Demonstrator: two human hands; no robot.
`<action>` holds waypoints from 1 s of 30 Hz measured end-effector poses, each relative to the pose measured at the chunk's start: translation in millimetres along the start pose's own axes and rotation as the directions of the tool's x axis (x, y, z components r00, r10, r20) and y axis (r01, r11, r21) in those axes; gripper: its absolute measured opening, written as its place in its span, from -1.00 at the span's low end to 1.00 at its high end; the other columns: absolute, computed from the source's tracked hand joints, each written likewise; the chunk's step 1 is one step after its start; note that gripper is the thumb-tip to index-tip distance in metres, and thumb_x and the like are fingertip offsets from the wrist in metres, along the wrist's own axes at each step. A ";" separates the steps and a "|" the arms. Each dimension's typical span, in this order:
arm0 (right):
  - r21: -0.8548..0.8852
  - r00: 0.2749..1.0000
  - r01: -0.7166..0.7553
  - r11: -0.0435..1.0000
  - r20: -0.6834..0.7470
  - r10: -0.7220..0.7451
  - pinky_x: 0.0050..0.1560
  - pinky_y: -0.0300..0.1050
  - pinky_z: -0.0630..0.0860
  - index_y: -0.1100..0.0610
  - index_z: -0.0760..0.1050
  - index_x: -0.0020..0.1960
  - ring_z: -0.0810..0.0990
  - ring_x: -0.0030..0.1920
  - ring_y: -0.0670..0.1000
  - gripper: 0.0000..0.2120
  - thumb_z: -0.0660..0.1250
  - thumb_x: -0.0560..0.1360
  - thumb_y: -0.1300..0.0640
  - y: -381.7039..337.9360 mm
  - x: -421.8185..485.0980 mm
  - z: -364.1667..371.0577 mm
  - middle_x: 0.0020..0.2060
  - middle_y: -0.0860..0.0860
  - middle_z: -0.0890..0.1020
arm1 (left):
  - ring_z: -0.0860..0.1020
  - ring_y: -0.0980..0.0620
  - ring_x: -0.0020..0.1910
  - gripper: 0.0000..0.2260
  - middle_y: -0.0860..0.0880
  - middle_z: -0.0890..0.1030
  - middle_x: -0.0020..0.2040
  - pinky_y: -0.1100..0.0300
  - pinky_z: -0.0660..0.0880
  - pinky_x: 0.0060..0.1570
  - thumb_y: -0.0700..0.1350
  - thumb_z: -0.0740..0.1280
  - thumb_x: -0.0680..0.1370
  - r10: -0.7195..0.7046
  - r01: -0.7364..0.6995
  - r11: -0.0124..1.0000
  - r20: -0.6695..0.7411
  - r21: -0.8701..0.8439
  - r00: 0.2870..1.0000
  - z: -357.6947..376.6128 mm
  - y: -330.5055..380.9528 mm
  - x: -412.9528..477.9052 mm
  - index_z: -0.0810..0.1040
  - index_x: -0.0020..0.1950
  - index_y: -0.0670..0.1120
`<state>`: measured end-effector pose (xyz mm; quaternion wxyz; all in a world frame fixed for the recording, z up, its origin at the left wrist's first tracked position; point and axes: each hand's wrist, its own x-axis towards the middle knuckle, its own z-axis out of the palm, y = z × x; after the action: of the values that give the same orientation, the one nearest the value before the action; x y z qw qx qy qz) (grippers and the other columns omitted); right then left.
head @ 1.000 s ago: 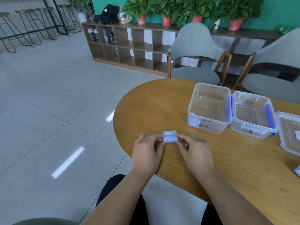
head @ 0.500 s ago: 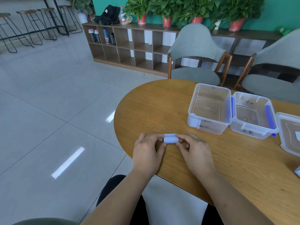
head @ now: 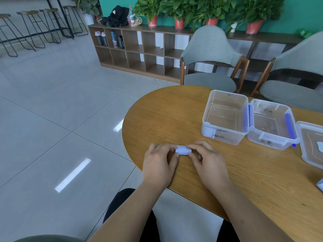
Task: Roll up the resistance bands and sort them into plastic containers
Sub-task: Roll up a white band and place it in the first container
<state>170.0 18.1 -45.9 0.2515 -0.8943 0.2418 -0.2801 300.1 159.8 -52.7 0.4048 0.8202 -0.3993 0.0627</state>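
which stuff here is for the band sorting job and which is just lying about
Job: rolled band, left hand, right hand, left container, middle container, right container.
Lying about: grey chairs, potted plants, shelf bottles, black bag, stools.

The left hand (head: pixel 160 163) and right hand (head: pixel 208 161) meet near the bench's (head: pixel 166 119) rounded end. Their fingertips pinch a small pale blue roll (head: pixel 182 150) by its two ends, and it lies sideways, low over the wood. Farther right stands a clear open box (head: pixel 225 137), a second box (head: pixel 269 143) with blue clips tight beside it, and a third box (head: pixel 302 151) cut by the frame. Two grey chairs (head: pixel 209 55) wait behind the bench, with a shelf (head: pixel 139 48) carrying plants (head: pixel 178 7) beyond
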 end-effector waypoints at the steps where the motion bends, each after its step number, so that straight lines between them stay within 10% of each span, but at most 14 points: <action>1: -0.014 1.000 0.004 1.000 0.008 -0.004 -0.11 -0.11 0.59 -0.12 0.62 0.28 0.52 -0.18 -0.17 -0.71 0.47 0.57 0.07 0.4 0.0 0.5 0.15 -0.27 0.54 | 0.49 0.17 0.10 -0.83 0.28 0.65 0.05 0.03 0.54 0.10 0.02 0.47 0.57 -0.003 0.003 1.000 0.005 0.005 1.000 0.1 0.0 0.0 0.63 0.16 0.15; 30: -0.002 1.000 -0.018 1.000 -0.021 0.018 -0.11 -0.17 0.51 -0.10 0.59 0.31 0.48 -0.18 -0.23 -0.73 0.41 0.61 0.00 -6.4 -2.6 -6.7 -0.05 -0.27 0.59 | 0.47 0.10 0.09 -0.74 0.23 0.61 0.12 0.04 0.49 0.10 0.14 0.35 0.63 0.035 -0.043 0.993 0.078 0.109 0.996 -2.0 1.0 2.1 0.60 0.31 0.20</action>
<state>165.8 22.4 -38.3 0.2503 -0.8894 0.2529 -0.2870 301.3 159.6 -49.9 0.3419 0.8352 -0.4263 0.0616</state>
